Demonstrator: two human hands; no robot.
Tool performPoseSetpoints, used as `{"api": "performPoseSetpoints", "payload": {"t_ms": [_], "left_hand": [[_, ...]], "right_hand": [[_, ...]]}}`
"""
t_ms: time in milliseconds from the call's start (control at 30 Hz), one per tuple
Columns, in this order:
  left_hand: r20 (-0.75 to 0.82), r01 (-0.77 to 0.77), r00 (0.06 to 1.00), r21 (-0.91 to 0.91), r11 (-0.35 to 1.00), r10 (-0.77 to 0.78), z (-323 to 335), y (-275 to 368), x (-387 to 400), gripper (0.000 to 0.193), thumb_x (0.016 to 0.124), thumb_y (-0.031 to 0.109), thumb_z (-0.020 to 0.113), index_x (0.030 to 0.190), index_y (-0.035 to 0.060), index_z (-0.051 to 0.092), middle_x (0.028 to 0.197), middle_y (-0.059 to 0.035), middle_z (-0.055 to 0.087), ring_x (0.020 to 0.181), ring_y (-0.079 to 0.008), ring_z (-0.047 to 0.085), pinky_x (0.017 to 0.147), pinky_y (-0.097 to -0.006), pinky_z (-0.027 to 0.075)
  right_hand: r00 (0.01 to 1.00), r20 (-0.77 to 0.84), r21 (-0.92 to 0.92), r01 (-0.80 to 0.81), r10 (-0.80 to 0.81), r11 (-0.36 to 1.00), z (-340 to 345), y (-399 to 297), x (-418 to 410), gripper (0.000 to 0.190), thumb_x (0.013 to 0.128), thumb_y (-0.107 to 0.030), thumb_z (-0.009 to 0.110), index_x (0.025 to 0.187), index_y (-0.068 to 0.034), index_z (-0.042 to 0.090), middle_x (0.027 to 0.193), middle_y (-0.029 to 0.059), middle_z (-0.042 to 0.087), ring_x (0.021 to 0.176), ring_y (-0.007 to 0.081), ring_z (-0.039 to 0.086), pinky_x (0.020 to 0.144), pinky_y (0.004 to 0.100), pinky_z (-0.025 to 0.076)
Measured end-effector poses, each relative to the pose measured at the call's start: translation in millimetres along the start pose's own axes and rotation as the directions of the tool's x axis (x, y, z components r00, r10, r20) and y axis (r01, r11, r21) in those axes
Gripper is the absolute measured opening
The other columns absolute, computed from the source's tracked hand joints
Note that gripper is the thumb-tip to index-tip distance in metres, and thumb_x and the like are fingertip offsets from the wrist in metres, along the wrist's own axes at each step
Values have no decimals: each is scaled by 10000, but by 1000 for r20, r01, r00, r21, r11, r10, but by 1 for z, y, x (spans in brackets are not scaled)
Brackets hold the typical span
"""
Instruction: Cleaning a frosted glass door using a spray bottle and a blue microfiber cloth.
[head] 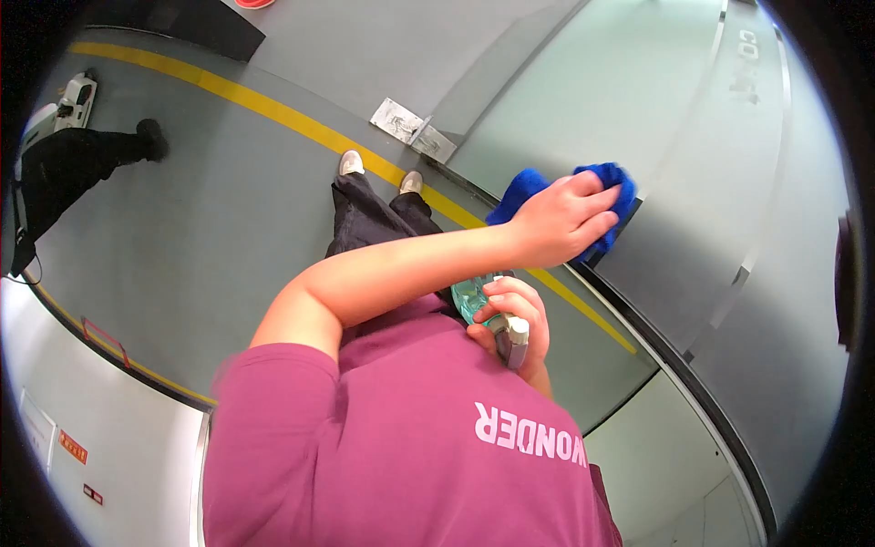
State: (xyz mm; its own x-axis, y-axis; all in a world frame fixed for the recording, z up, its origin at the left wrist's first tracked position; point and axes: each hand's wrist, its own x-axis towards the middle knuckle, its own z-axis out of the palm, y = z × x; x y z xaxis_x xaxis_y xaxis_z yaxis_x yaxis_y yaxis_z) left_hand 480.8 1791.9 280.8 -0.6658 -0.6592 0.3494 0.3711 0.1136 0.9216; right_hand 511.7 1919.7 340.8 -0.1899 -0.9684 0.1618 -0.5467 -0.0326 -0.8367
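My left hand (564, 222) reaches across my body to the right, its fingers spread over a crumpled blue cloth (523, 193). The cloth lies against a glass panel (581, 102), close to its edge and a dark gap between panels. Nearer my chest, my right hand (513, 318) is closed around a spray bottle with a translucent teal body (468, 299) and a white and grey spray head (513, 336). My left forearm passes above the bottle and hides part of it.
A metal floor plate (413, 130) sits at the glass panel's foot. A yellow line (273, 109) crosses the grey floor near my shoes. At the far left, a person's dark-clothed leg (89, 157) is beside white equipment (75, 102). A black object (184, 24) stands at the upper left.
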Motion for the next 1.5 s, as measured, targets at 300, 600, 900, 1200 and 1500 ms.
{"api": "performPoseSetpoints", "payload": {"t_ms": [300, 600, 900, 1200, 1500], "left_hand": [[-207, 589, 807, 241, 771, -553, 11, -134, -9, 473, 977, 367, 404, 1272, 27, 550, 1154, -230, 554, 1097, -398, 531, 948, -464, 431], [76, -93, 993, 56, 994, 88, 20, -35, 21, 399, 949, 293, 499, 1210, 2, 574, 1068, -169, 563, 1046, -343, 539, 913, -408, 434], [-160, 693, 711, 321, 645, -684, 15, -190, -12, 526, 976, 444, 342, 1373, 135, 496, 1291, -200, 492, 1208, -382, 462, 1040, -444, 371], [57, -130, 990, 29, 991, 128, 18, -34, -9, 387, 930, 287, 561, 1208, 20, 600, 1056, -154, 544, 1025, -322, 526, 926, -398, 414], [-36, 438, 885, 398, 806, -463, 30, -185, 40, 483, 981, 457, 314, 1328, 205, 538, 1365, -184, 481, 1240, -366, 439, 1073, -420, 345]], "right_hand": [[999, -27, 22, -40, 41, 999, 0, 9, -11, 387, 774, -101, 778, 1076, -32, 546, 1070, 161, 603, 723, 159, 604, 656, 301, 504], [999, 22, -30, 29, -29, 999, -14, 15, -8, 399, 724, -93, 802, 1046, -45, 572, 1047, 134, 625, 711, 176, 608, 685, 317, 493], [999, -45, -59, 16, -18, 998, -15, 21, -18, 383, 716, -83, 800, 1028, -49, 579, 1040, 125, 632, 697, 177, 618, 698, 325, 494], [999, 21, -41, 42, -41, 998, -14, 15, -9, 366, 714, -86, 796, 1015, -50, 590, 1020, 119, 648, 697, 180, 620, 691, 319, 499], [995, 47, -17, 85, -84, 996, -20, 18, -13, 386, 709, -90, 797, 1031, -57, 587, 1018, 126, 652, 677, 172, 624, 704, 326, 495]]}}
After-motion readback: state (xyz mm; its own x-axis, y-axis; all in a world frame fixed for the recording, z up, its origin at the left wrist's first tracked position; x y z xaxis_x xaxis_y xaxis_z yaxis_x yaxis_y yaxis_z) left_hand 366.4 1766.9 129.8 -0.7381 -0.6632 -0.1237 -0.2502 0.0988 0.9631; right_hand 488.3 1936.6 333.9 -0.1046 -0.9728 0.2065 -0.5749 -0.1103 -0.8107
